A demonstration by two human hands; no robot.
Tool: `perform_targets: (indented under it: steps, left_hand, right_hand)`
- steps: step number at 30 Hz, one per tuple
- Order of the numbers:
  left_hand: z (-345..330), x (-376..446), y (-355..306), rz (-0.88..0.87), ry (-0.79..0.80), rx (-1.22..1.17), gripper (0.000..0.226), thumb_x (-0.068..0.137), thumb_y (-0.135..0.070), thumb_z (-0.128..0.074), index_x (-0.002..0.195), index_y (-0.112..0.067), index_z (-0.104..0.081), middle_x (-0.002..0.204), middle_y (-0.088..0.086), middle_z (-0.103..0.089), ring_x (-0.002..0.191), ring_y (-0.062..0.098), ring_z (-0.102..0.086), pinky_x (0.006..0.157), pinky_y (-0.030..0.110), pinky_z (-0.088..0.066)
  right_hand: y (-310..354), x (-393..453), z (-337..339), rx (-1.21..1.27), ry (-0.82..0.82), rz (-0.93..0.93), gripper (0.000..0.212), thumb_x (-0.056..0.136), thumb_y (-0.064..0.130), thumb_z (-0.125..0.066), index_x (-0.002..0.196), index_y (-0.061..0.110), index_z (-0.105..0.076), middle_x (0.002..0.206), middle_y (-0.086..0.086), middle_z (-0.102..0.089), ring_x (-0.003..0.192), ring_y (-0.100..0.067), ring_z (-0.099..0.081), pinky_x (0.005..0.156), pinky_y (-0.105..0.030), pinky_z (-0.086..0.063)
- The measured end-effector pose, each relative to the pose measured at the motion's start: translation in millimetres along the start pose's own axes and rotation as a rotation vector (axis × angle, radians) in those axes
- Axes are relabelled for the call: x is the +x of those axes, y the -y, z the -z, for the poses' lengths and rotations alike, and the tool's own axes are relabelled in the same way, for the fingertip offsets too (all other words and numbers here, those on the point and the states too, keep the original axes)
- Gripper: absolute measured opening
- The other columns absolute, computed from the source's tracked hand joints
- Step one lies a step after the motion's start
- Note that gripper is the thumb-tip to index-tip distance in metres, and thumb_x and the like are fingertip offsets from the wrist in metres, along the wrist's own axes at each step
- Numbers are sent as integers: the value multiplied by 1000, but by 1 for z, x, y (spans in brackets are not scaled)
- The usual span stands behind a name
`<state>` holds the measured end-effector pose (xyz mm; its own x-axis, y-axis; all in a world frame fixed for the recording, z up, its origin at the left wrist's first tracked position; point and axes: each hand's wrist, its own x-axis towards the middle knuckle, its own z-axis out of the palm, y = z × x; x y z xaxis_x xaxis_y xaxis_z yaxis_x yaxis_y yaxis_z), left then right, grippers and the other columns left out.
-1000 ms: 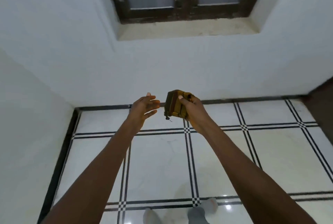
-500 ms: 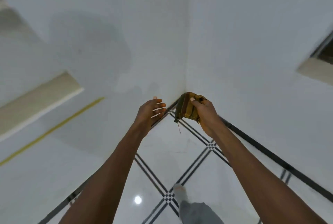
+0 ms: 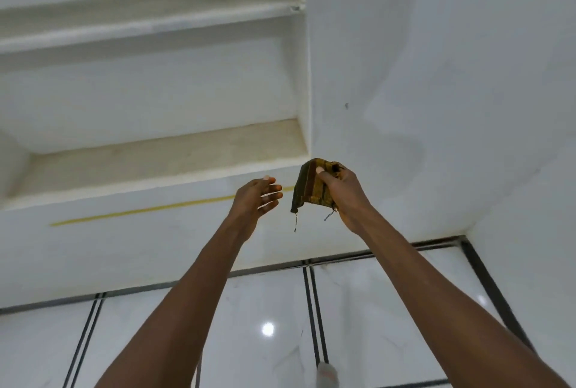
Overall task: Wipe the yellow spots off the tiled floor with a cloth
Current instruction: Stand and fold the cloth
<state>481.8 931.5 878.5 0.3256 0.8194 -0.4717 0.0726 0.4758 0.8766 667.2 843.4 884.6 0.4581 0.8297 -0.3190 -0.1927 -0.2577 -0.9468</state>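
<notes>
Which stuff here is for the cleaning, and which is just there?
For the job:
folded yellow-brown cloth, gripped by the right hand
open left hand
glossy white tiled floor

Just there:
white wall shelves
yellow line on wall

right hand (image 3: 346, 192) grips folded cloth (image 3: 311, 189) | left hand (image 3: 255, 199) relaxed, just beside | tiled floor (image 3: 258, 309) below

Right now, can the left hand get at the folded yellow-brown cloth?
Probably yes. The left hand is open, raised beside the folded yellow-brown cloth, which the right hand grips. Only a small gap of air separates them, with nothing in between.
</notes>
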Motion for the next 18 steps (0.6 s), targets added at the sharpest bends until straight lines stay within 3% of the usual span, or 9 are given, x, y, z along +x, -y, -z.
perform_targets:
  steps: [5, 7, 10, 12, 14, 16, 18]
  left_hand:
    - [46, 51, -27, -28, -114, 4, 25, 107, -24, -55, 120, -8, -69, 117, 14, -75, 108, 29, -73, 99, 38, -58]
    - [61, 74, -39, -43, -141, -1, 23, 106, -22, -55, 118, -8, -69, 116, 14, -75, 107, 29, -74, 97, 37, -58]
    - [81, 108, -57, -54, -161, 2, 22, 106, -20, -55, 117, -8, -69, 113, 14, -75, 103, 28, -73, 91, 34, -59]
    - [93, 134, -64, -49, -170, 33, 24, 106, -20, -55, 120, -6, -69, 113, 15, -75, 104, 29, -73, 95, 37, -59]
    - [100, 159, -67, -29, -172, 59, 23, 106, -18, -55, 119, -6, -69, 114, 17, -76, 103, 29, -73, 98, 39, -58]
    - [98, 173, -67, -13, -160, 63, 22, 105, -18, -56, 117, -6, -70, 115, 17, -76, 101, 27, -73, 94, 36, -59]
    - [94, 187, -63, 12, -124, 75, 23, 105, -18, -56, 119, -6, -70, 112, 15, -76, 99, 25, -73, 88, 32, -60]
  right_hand:
    - [14, 71, -68, -67, 102, -35, 22, 107, 28, -57, 126, 19, -66, 124, -5, -72, 117, -23, -69, 98, -39, -59]
    - [21, 97, -94, -113, 133, -29, 21, 108, 27, -54, 125, 19, -64, 121, -4, -71, 113, -22, -68, 91, -33, -58]
    - [29, 142, -120, -136, 143, -8, 23, 108, 27, -55, 126, 17, -65, 122, -6, -71, 112, -22, -69, 96, -35, -58]
    - [28, 174, -128, -196, 108, -27, 25, 108, 27, -54, 128, 15, -64, 126, -10, -70, 115, -24, -67, 103, -38, -57]
    - [17, 200, -127, -416, 28, -21, 28, 107, 21, -53, 131, 9, -63, 127, -13, -70, 115, -27, -66, 100, -33, -54]
    - [6, 214, -121, -650, -72, 81, 30, 104, 12, -55, 132, 3, -62, 123, -15, -72, 115, -31, -67, 96, -31, -52]
    - [-4, 221, -118, -724, -117, 169, 32, 102, 5, -56, 133, 2, -60, 121, -15, -73, 113, -32, -69, 98, -34, -55]
